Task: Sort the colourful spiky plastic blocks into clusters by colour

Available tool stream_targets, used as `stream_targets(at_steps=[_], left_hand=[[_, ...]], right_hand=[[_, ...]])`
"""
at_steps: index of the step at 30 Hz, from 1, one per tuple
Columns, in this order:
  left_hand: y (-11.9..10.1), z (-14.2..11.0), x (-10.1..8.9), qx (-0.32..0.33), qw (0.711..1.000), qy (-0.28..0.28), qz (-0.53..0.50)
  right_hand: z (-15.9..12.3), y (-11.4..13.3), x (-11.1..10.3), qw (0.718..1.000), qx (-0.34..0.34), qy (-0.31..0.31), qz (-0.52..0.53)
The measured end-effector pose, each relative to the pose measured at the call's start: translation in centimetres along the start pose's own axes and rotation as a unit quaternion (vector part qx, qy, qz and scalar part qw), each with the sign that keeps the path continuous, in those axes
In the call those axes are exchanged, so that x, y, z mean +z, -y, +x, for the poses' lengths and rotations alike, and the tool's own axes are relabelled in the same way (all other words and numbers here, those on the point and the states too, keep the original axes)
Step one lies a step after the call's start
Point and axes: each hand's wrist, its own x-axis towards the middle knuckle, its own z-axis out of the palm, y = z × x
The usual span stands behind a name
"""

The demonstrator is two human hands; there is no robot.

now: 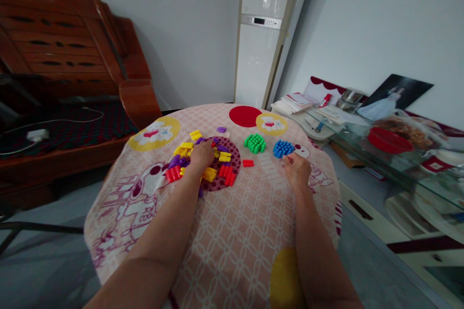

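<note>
A round table under a pink cartoon cloth (235, 222) carries small plastic bristle blocks. My left hand (201, 154) rests palm down, fingers curled, in a mixed pile of yellow, purple and red blocks (221, 166); what it grips is hidden. My right hand (296, 168) sits just below a blue block cluster (283, 148), fingers closed near its lower edge, seemingly pinching a small piece. A green block cluster (254, 143) stands left of the blue one. One loose red block (248, 162) lies between my hands.
A dark wooden bench (65, 72) with a charger and cable stands at the left. A tall white air conditioner (263, 34) fills the far corner. At the right, a glass-topped stand (380, 154) holds papers, a red bowl and a photo print.
</note>
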Motion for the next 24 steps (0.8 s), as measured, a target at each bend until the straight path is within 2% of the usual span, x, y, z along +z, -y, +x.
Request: stream_targets(at_steps=[6, 10, 13, 15, 16, 19, 21, 24], left_hand=[[0.0, -0.1, -0.2, -0.046, 0.998, -0.025, -0.025], [0.3, -0.4, -2.3, -0.075, 0.995, -0.041, -0.041], [0.1, -0.6, -4.4, -0.066, 0.988, -0.049, -0.134], [-0.8, -0.8, -5.2, -0.052, 0.964, -0.028, -0.259], [-1.5, -0.9, -5.3, -0.044, 0.943, -0.007, -0.331], [-4.3, -1.8, -4.4, -0.018, 0.858, 0.08, -0.507], [-6.2, -2.6, -3.3, -0.004, 0.817, 0.133, -0.561], [-8.3, -3.6, -1.9, 0.005, 0.793, 0.169, -0.585]], right_hand=[[0.0, 0.2, 0.8, 1.0, -0.022, 0.006, 0.018], [-0.2, 0.2, 1.3, 0.998, -0.036, 0.006, 0.041], [-0.6, 0.8, 1.5, 0.993, -0.071, -0.001, 0.095], [-0.9, 1.4, 1.6, 0.983, -0.099, -0.002, 0.155], [-1.1, 1.9, 1.7, 0.975, -0.115, 0.001, 0.188], [-1.8, 3.3, 2.3, 0.948, -0.172, 0.015, 0.267], [-2.2, 4.1, 2.8, 0.932, -0.213, 0.021, 0.293], [-2.6, 4.8, 3.4, 0.924, -0.259, 0.019, 0.281]])
